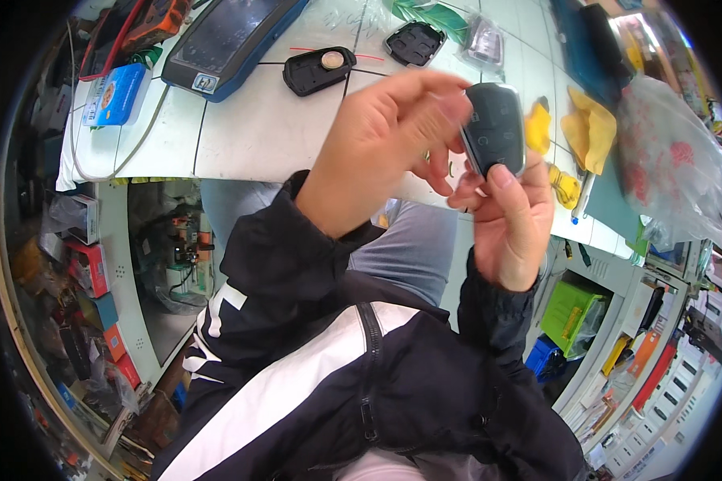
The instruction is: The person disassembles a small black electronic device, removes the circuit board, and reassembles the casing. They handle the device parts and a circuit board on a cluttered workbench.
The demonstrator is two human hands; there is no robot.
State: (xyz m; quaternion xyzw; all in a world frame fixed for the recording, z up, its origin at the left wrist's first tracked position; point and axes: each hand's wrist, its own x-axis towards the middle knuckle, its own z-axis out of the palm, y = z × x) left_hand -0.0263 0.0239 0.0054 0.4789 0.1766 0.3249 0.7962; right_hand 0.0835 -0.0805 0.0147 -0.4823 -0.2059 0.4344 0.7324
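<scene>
A dark car key fob (493, 130) with a silvery rim is held up over the front part of the white tiled table, its button face toward me. My right hand (512, 216) grips its lower end, the thumb lying on the front near the bottom. From the left, my left hand (385, 140) pinches at the fob's upper left edge; the fingertips are slightly blurred and partly hidden behind it. Beyond my hands lies an opened black key shell half (313, 76) with a round coin battery (332, 60) on it. A second black shell piece (415, 42) is farther back.
A blue-edged handheld tablet device (229, 40) and a blue box (119, 94) sit at the left. A clear packet (484, 42), yellow cloth (589, 130), yellow coil (565, 186) and large plastic bag (667, 156) are at the right. Crowded shelves (96, 321) flank me below.
</scene>
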